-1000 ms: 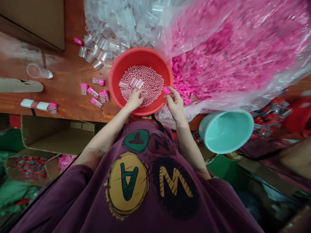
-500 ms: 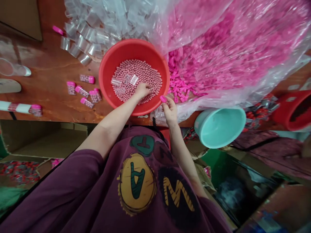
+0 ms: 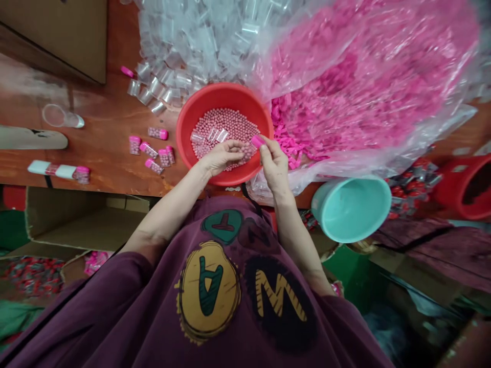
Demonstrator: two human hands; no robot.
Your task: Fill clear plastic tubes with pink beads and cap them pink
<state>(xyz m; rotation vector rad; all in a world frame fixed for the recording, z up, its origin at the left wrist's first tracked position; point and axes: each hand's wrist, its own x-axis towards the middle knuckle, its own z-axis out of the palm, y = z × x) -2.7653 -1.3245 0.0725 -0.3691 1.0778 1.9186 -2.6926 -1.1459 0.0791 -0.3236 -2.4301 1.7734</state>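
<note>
Both hands sit closer together than half a second ago: the right hand point(image 3: 275, 161) comes in over the red bowl's point(image 3: 224, 96) near right edge, and the left hand point(image 3: 219, 156) shows its curled fingers lifted to the surface of the beads point(image 3: 226, 116) instead of reaching into them. View shifts a bit too, so I'm judging against the bowl. Right: narrow pinch on a pink cap point(image 3: 258, 141), held over the bowl's right side, pointing toward the left fingertips. Left: fingers bent and narrow, just beside the cap but apart from it; I can't tell whether they grip a tube, since anything clear there gets lost against the beads. Some clear tubes point(image 3: 221, 135) lie on the beads, left of the fingers. Capped tubes point(image 3: 149, 150) with beads inside lie on the table point(image 3: 107, 110) left of the bowl. Loose tubes point(image 3: 199, 43) pile beyond it, and the bag of caps point(image 3: 368, 97) spreads off to the right. I read the step as the link between filling and capping, cap not yet on anything. My take: next move calls for a full tube held mouth up, steady, cap squared to it, then a straight press without spilling.
</note>
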